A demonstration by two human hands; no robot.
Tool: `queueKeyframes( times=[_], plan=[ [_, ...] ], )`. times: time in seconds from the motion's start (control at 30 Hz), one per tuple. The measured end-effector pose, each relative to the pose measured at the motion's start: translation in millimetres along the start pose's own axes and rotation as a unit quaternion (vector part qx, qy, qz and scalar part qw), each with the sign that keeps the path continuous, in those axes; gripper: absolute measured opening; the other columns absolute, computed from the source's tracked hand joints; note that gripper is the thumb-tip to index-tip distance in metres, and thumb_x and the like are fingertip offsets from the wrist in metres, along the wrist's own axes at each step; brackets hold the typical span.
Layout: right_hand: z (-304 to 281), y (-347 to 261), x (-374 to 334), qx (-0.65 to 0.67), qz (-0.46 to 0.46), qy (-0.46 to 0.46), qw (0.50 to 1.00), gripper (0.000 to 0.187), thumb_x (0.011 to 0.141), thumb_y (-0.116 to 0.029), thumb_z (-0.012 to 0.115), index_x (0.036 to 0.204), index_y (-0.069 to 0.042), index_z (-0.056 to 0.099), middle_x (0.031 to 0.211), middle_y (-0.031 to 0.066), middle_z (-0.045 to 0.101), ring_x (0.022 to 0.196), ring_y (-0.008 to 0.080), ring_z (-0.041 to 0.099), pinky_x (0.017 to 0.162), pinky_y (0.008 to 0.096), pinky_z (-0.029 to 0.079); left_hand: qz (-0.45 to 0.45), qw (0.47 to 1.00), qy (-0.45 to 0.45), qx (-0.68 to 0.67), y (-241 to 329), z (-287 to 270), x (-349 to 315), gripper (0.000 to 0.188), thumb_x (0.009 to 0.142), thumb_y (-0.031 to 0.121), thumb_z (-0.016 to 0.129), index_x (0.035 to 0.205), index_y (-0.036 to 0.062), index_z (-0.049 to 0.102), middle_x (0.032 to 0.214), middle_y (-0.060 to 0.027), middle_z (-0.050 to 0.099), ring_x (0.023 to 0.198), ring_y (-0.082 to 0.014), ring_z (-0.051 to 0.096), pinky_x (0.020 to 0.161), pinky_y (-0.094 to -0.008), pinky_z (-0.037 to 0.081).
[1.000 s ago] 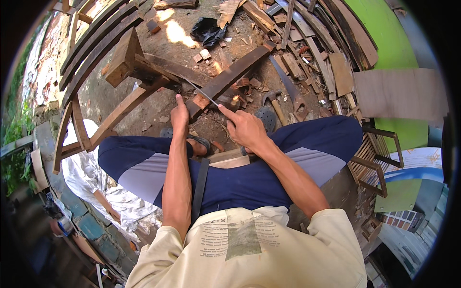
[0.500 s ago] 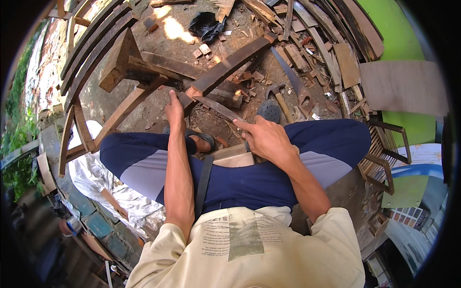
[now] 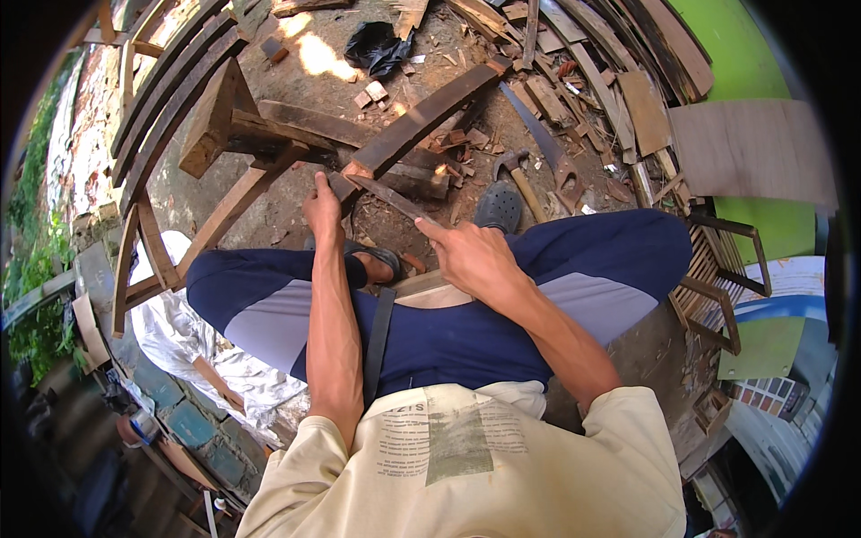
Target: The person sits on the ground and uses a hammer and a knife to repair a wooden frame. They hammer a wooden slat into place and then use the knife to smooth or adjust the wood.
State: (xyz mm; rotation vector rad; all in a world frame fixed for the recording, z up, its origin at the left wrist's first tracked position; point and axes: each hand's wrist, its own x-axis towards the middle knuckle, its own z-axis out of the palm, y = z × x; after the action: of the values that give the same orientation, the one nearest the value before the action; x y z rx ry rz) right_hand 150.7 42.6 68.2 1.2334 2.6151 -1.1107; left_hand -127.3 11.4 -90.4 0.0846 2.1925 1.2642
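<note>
While your left hand was curled around the near end of the dark beam, your right hand was folded on the flat-bladed tool, the index finger stretched along it. The dark beam was in front of you, crossing above other timbers, with its long axis slanting from near left to far right. The tool pointed away and leftward, across this axis, its tip at the pale notch.
</note>
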Motion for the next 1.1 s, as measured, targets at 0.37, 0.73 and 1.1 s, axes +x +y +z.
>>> queueKeyframes(
  times=[0.37, 0.73, 1.1],
  plan=[
    [25.5, -7.2, 4.9, -0.016, 0.008, 0.012, 1.000, 0.043, 0.096, -0.020, 0.056, 0.139, -0.019, 0.062, 0.078, 0.0258, 0.067, 0.069, 0.0447, 0.068, 0.059, 0.0541, 0.054, 0.027, 0.998, 0.029, 0.053, -11.0, -1.7, 9.6, 0.069, 0.097, 0.056, 0.056, 0.100, -0.0110, 0.071, 0.091, -0.0226, 0.071, 0.085, -0.0292, 0.066, 0.081, -0.0406, 0.049],
    [52.7, -5.1, 10.1, -0.003, -0.001, 0.012, 1.000, 0.051, 0.095, -0.018, 0.057, 0.146, -0.018, 0.056, 0.088, 0.0324, 0.062, 0.071, 0.0485, 0.068, 0.061, 0.0533, 0.055, 0.030, 0.999, 0.019, 0.040, -10.6, -3.8, 16.3, 0.068, 0.099, 0.054, 0.055, 0.108, -0.0110, 0.072, 0.102, -0.0265, 0.072, 0.096, -0.0317, 0.069, 0.088, -0.0412, 0.049],
    [62.3, -7.9, 15.7, -0.007, 0.004, 0.017, 1.000, 0.060, 0.088, -0.012, 0.054, 0.148, -0.017, 0.053, 0.094, 0.0313, 0.063, 0.078, 0.0474, 0.070, 0.066, 0.0540, 0.057, 0.012, 1.000, 0.011, 0.021, 8.4, -2.6, 10.9, 0.069, 0.099, 0.052, 0.056, 0.116, -0.0132, 0.067, 0.111, -0.0212, 0.071, 0.099, -0.0270, 0.068, 0.088, -0.0372, 0.050]
  ],
)
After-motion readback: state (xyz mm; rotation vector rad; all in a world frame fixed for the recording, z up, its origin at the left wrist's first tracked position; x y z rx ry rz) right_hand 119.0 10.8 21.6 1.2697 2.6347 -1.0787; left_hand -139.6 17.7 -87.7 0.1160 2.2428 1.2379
